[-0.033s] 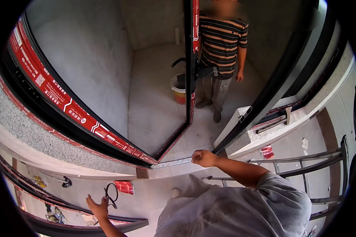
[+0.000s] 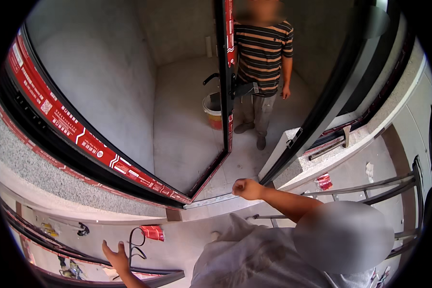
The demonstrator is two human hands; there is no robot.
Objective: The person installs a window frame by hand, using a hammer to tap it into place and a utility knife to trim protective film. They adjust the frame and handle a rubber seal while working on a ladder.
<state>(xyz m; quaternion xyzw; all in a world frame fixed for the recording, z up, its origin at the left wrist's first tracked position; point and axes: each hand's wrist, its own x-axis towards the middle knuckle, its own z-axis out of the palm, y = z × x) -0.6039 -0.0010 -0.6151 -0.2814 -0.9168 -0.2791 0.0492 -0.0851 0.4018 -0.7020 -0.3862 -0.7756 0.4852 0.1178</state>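
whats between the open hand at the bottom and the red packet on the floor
In the head view, a black wire loop sits between the left hand and the red packet; nothing else shows there.

The black window frame [image 2: 105, 161] carries red protective tape with white markings along its edge — it sweeps from the upper left of the frame down to a corner at lower centre, then rises straight up the middle. A silver strip [image 2: 209, 200] lies under that corner. A small red-wrapped piece [image 2: 152, 233] and a black wire loop [image 2: 135, 244] sit at lower left.
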